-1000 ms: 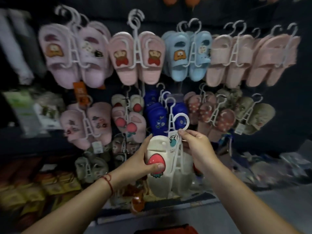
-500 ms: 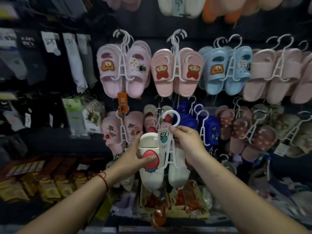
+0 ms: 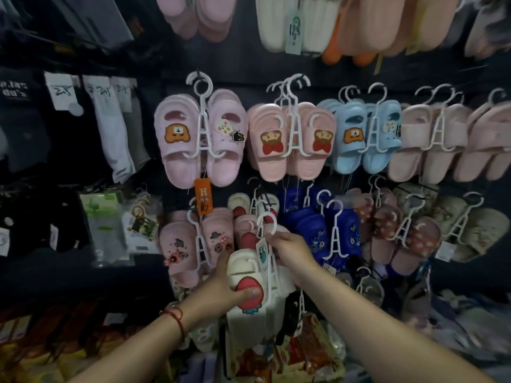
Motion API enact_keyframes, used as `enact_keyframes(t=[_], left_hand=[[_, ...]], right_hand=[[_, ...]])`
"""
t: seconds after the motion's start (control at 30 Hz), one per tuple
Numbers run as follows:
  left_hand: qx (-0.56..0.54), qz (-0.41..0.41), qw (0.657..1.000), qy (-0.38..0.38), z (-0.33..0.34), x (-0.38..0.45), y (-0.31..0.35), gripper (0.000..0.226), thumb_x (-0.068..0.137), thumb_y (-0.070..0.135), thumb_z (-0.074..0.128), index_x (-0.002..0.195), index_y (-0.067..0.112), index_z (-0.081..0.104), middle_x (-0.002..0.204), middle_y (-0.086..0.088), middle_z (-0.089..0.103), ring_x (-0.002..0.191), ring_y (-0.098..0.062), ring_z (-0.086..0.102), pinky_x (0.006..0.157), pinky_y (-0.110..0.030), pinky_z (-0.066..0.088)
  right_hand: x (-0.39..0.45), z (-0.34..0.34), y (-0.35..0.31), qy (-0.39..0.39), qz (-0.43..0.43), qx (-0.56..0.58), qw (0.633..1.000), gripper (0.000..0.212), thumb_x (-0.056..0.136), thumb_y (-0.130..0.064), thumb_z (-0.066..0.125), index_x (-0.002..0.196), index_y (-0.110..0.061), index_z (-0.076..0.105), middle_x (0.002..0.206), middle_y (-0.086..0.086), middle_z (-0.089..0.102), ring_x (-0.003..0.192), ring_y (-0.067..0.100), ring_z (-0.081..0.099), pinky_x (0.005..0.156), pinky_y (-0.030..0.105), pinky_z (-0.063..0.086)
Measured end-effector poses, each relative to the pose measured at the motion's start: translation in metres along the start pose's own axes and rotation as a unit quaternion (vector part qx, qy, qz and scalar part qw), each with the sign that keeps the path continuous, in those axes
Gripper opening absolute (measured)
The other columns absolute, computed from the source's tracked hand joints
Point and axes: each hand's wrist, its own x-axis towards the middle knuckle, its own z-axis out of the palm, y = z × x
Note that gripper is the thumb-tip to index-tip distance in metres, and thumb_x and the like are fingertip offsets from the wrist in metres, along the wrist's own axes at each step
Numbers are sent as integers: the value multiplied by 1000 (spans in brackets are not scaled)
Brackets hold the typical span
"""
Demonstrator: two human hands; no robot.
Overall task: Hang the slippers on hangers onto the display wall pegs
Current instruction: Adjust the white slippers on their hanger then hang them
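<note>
I hold a pair of white slippers with a red strawberry patch [image 3: 249, 305] on a white plastic hanger [image 3: 272, 269]. My left hand [image 3: 221, 288] grips the left slipper, thumb across the strawberry. My right hand [image 3: 290, 252] pinches the hanger's neck just under its round hook [image 3: 266, 223], by a small price tag. The hook stands in front of the lower row of hung slippers, beside matching white strawberry slippers [image 3: 243, 205]. No peg shows behind the hook.
Lilac [image 3: 199, 139], pink [image 3: 290, 142] and blue [image 3: 367, 136] slippers fill the upper row; pink [image 3: 193, 244], dark blue [image 3: 326, 228] and red dotted pairs [image 3: 398, 230] crowd the lower row. An orange tag [image 3: 203, 196] hangs above my hands. Socks [image 3: 116, 128] hang at left. Packaged goods lie below.
The view has swung up and closer to the wall. My hands have carried the hanger up and left, from in front of the blue pairs toward the strawberry slippers; both grips are unchanged.
</note>
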Motion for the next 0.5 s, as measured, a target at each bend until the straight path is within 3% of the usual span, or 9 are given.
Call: enact_keyframes(t=[0.07, 0.1, 0.2, 0.27, 0.33, 0.4, 0.5], left_hand=[[-5, -16, 1000, 10, 7, 9, -7, 88, 83, 36, 82, 126, 47, 6, 111, 39, 31, 97, 16, 46, 74, 0, 44], [-13, -22, 1000, 14, 11, 14, -13, 89, 79, 42, 83, 126, 50, 8, 112, 37, 36, 97, 14, 48, 74, -2, 44], [-26, -43, 998, 35, 21, 34, -30, 108, 57, 74, 81, 140, 53, 16, 128, 19, 53, 115, -11, 60, 92, -34, 56], [-35, -42, 997, 46, 28, 55, -46, 124, 52, 85, 76, 150, 42, 14, 133, 12, 55, 118, -16, 60, 94, -40, 56], [-51, -34, 996, 58, 34, 72, -56, 126, 51, 89, 74, 152, 38, 19, 134, 10, 58, 121, -16, 60, 93, -43, 57], [-72, -32, 994, 74, 37, 85, -62, 118, 51, 86, 77, 148, 38, 27, 130, 11, 61, 117, -15, 63, 89, -42, 58], [-76, -18, 992, 96, 37, 99, -63, 113, 53, 88, 73, 148, 42, 33, 129, 13, 61, 115, -13, 62, 90, -42, 58]], right_hand=[[11, 4, 7, 6, 7, -32, 999, 22, 97, -17, 64, 78, -9, 72, 62, -2, 70, 66, 22, 68, 64, 31, 56], [16, 6, 10, 13, 13, -42, 999, 24, 97, -16, 62, 76, -10, 71, 54, -7, 65, 60, 16, 64, 58, 25, 51], [33, 11, 13, 32, 39, -53, 997, 22, 98, -17, 61, 78, -17, 70, 65, -7, 69, 64, 9, 66, 55, 19, 48], [45, 14, 13, 40, 46, -51, 997, 23, 98, -15, 60, 79, -18, 72, 71, -5, 72, 66, 9, 69, 56, 18, 50], [59, 17, 13, 49, 46, -61, 996, 26, 98, -13, 58, 77, -19, 72, 68, -7, 71, 61, 5, 67, 52, 14, 48], [71, 20, 13, 62, 52, -75, 994, 24, 98, -12, 58, 79, -13, 73, 70, -3, 70, 63, 9, 65, 52, 15, 48], [87, 22, 16, 74, 62, -84, 992, 24, 95, -9, 56, 86, 9, 69, 67, 9, 66, 58, 15, 59, 50, 17, 44]])
